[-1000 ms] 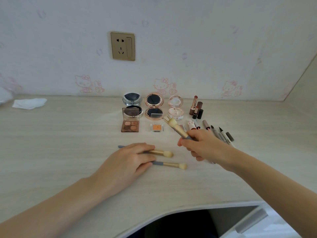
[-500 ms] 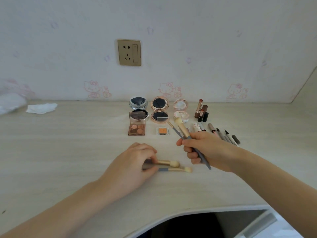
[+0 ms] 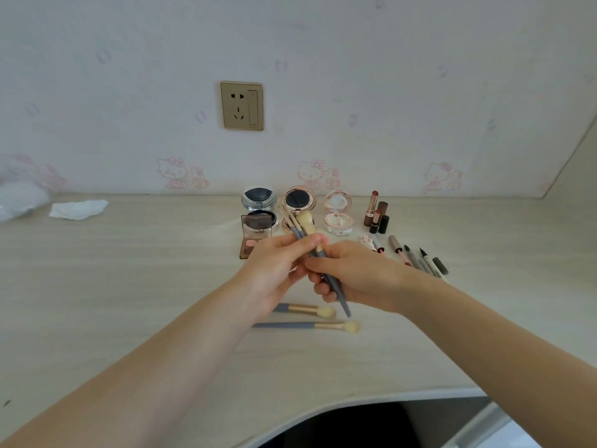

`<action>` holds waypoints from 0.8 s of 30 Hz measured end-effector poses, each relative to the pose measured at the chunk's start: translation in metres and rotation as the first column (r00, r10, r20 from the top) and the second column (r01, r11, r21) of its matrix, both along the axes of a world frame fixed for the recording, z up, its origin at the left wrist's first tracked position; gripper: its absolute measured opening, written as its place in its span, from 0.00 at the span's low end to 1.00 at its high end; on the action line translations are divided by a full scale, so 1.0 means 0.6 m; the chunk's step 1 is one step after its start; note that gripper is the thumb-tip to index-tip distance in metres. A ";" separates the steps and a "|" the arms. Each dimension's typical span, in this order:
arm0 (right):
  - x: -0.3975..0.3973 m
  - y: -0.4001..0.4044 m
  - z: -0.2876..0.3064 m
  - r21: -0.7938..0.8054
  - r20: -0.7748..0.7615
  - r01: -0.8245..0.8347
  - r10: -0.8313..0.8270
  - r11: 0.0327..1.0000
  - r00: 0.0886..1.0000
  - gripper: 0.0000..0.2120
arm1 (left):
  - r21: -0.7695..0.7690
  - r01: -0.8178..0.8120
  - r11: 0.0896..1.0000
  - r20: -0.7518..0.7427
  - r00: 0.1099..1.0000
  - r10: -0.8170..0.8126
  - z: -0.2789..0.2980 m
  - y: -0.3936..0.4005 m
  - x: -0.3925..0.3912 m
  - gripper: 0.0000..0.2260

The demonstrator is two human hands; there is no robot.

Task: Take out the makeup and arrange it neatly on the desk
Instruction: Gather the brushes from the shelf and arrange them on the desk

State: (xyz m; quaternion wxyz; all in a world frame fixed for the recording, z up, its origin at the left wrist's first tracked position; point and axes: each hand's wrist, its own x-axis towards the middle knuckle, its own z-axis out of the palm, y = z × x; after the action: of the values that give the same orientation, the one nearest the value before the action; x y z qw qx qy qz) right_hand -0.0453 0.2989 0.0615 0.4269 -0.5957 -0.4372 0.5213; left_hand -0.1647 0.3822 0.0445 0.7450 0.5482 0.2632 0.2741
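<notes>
Left hand (image 3: 274, 270) has left the two grey-handled, cream-tipped brushes (image 3: 310, 318) on the pale wood counter (image 3: 129, 286), joining right hand (image 3: 358, 273). Both sets of fingers clamp the raised brush bundle (image 3: 310, 240), probably picking out the next.

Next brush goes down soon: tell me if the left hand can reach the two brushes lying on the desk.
Probably yes: the left hand hovers just above the two brushes, nothing between, but it's pinching the held brushes.
</notes>
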 end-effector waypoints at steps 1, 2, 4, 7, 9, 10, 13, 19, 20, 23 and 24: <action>0.000 0.002 -0.001 0.006 0.008 0.004 -0.004 1.000 1.000 0.04 | 0.009 -0.002 1.000 0.013 1.000 0.001 0.002 0.002 0.002 0.10; 0.001 0.004 -0.001 0.011 0.032 0.010 -0.010 1.000 0.999 0.05 | 0.013 -0.002 1.000 0.031 1.000 0.001 0.003 0.004 0.003 0.10; 0.007 0.006 -0.002 0.021 0.098 0.023 -0.025 1.000 0.995 0.09 | -0.003 -0.007 1.000 0.069 0.998 0.007 0.008 0.012 0.003 0.09; 0.019 0.004 -0.005 0.028 0.165 0.061 -0.065 0.998 0.984 0.09 | -0.007 -0.021 1.000 0.129 0.991 0.022 0.017 0.029 0.000 0.08; 0.030 -0.001 -0.002 0.036 0.283 0.084 -0.091 0.996 0.955 0.08 | 0.051 -0.030 0.998 0.137 0.990 0.023 0.025 0.041 -0.002 0.08; 0.035 -0.003 0.000 0.049 0.359 0.094 -0.106 0.994 0.927 0.08 | 0.116 -0.040 0.992 0.110 0.994 0.027 0.030 0.047 -0.003 0.08; 0.051 -0.009 0.010 0.115 0.424 0.167 -0.200 0.979 0.883 0.09 | 0.572 0.011 0.820 -0.179 0.977 0.112 0.043 0.061 -0.010 0.07; 0.063 -0.012 0.016 0.134 0.394 0.207 -0.244 0.969 0.886 0.08 | 0.818 0.558 -0.140 -0.421 0.746 0.515 0.017 0.039 -0.002 0.09; 0.063 -0.013 0.012 0.124 0.428 0.193 -0.228 0.973 0.875 0.09 | 0.759 0.626 -0.181 -0.442 0.698 0.563 0.011 0.038 0.004 0.08; 0.058 -0.016 -0.002 0.093 0.581 0.147 -0.173 0.985 0.795 0.11 | 0.620 0.759 -0.198 -0.493 0.573 0.654 -0.007 0.041 0.016 0.06; 0.056 -0.016 -0.008 0.086 0.655 0.118 -0.146 0.989 0.741 0.12 | 0.596 0.777 -0.203 -0.505 0.559 0.658 -0.012 0.041 0.017 0.06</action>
State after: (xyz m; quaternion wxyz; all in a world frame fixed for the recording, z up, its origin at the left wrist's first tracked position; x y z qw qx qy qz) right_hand -0.0119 0.2892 0.0565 0.2925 -0.7622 -0.5264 0.2375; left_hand -0.1543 0.4071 0.0371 -0.2078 0.9556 0.2086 0.0143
